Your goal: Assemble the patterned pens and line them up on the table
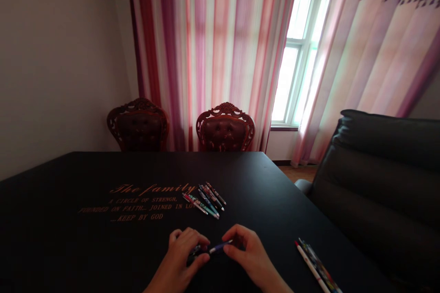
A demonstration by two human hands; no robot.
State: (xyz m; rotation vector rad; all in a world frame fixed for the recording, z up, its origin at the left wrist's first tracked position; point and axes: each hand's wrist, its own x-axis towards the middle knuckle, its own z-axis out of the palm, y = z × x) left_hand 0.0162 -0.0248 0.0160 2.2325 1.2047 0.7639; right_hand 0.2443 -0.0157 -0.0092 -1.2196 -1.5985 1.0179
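Blue pen (217, 248) held level over black table (261, 183), between both hands. Left hand (182, 249) curled round dark patterned end; right hand (245, 247) pinching blue end between thumb and fingers. Loose pens (204, 200) fanned just ahead of hands; more pens (316, 265) lying together at right. Gold lettering (137, 201) on tabletop at left.

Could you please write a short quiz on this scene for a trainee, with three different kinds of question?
1. True or false: the right hand holds a blue pen.
2. Multiple choice: which lies nearer the gold lettering? A: the pen group ahead of the hands. B: the pens at the right.
3. Fill in: the tabletop is ____.

Key: 1 true; 2 A; 3 black.
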